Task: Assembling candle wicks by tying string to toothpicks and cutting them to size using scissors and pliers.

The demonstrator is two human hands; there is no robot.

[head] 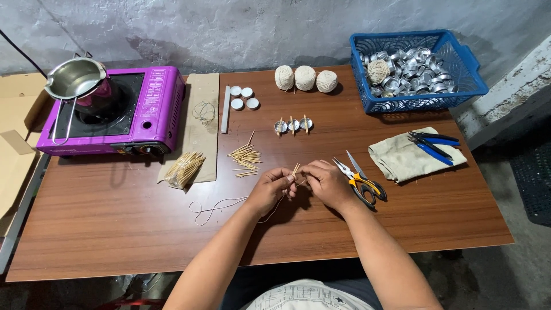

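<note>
I have both hands together over the table point(402, 229), fingertips nearly touching. My left hand point(271, 188) is pinched narrow on a few toothpicks point(295, 169), which stick up and slightly away from me between the two hands. My right hand point(326, 182) is closed in from the other side at the base of the same sticks; I cannot tell how firmly it grips. A string point(221, 206) runs from under my left hand out to the left, ending in a loop; its long axis lies left to right. The sticks sit between the hands, about equally near each. Just right of my right hand lie yellow-handled scissors point(361, 182). Loose toothpicks point(245, 156) lie just beyond my left hand, and three small cups point(293, 124) further out.
</note>
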